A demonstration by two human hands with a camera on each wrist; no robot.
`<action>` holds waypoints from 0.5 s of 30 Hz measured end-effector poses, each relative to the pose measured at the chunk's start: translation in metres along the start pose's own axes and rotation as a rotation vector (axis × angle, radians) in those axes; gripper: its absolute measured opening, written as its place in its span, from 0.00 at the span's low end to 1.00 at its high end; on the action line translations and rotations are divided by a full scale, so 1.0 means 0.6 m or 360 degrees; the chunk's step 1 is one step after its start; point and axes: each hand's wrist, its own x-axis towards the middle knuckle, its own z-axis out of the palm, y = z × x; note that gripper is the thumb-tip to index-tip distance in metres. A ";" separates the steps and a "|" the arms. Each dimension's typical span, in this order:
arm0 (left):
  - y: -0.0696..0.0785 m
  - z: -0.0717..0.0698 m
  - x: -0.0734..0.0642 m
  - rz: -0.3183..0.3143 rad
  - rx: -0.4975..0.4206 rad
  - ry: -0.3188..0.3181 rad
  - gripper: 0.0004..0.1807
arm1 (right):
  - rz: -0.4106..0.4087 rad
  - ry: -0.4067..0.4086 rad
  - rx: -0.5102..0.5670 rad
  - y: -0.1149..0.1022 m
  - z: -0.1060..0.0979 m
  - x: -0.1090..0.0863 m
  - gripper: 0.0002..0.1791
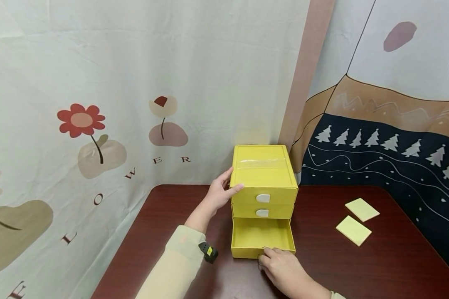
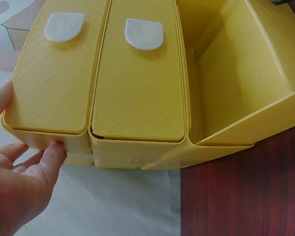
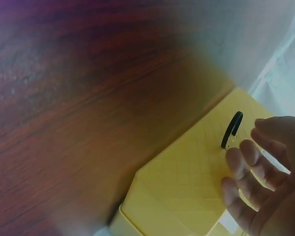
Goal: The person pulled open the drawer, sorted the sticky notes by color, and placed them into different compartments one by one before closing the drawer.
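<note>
Drawer unit (image 1: pixel 263 176): on counter (image 1: pixel 325 257), bottom drawer (image 1: pixel 244 252) out.
Left hand (image 1: pixel 219 193): spread at its upper corner.
Right hand (image 1: pixel 285 269): loose at drawer front.
Risk: if I brace weakly, unit may slide.

A cloth-lined indoor corner is seen; whether it belongs to a home or an office cannot be told. The pale hanging (image 1: pixel 217 83) is printed with flowers and letters, the neighbouring hanging (image 1: pixel 381 164) with hills and trees, and a wood-grain surface (image 1: pixel 329 261) is set against them
</note>
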 end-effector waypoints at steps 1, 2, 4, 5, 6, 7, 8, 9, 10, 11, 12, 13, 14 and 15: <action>0.000 0.000 0.000 0.0001 -0.0001 0.0001 0.43 | -0.0005 0.0027 0.0004 0.001 -0.002 0.000 0.08; 0.000 0.000 0.000 0.0001 -0.0001 0.0002 0.43 | -0.0005 0.0058 0.0011 0.003 -0.004 0.001 0.09; 0.000 0.000 0.000 0.0001 -0.0001 0.0002 0.43 | -0.0002 0.0129 0.0038 0.007 -0.010 0.002 0.10; 0.000 0.000 0.000 0.0002 -0.0001 0.0002 0.43 | 0.0005 0.0162 0.0046 0.010 -0.013 0.003 0.10; 0.000 0.000 0.000 0.0002 0.0001 0.0002 0.43 | 0.0017 0.0193 0.0059 0.013 -0.016 0.004 0.11; 0.001 0.000 0.000 0.0000 0.0001 0.0003 0.43 | 0.0035 0.0219 0.0068 0.017 -0.019 0.005 0.12; 0.001 0.001 0.000 -0.0003 0.0004 0.0004 0.43 | 0.0060 0.0240 0.0078 0.021 -0.023 0.006 0.12; 0.001 0.001 0.000 -0.0006 0.0007 0.0004 0.43 | 0.0088 0.0258 0.0082 0.026 -0.026 0.006 0.12; 0.001 0.001 0.000 -0.0008 0.0009 0.0004 0.43 | 0.0126 0.0268 0.0086 0.032 -0.029 0.006 0.12; 0.002 0.001 -0.001 -0.0011 0.0012 0.0003 0.43 | 0.0174 0.0275 0.0096 0.037 -0.032 0.005 0.12; 0.002 0.000 -0.001 -0.0012 0.0015 0.0002 0.43 | 0.0227 0.0274 0.0108 0.044 -0.035 0.004 0.12; 0.002 0.000 -0.002 -0.0011 0.0017 0.0001 0.43 | 0.0278 0.0275 0.0118 0.050 -0.038 0.002 0.12; 0.002 0.000 -0.002 -0.0010 0.0016 0.0001 0.43 | 0.0330 0.0277 0.0128 0.057 -0.041 0.000 0.12; 0.002 0.000 -0.002 -0.0009 0.0014 0.0000 0.43 | 0.0385 0.0274 0.0133 0.065 -0.044 -0.003 0.12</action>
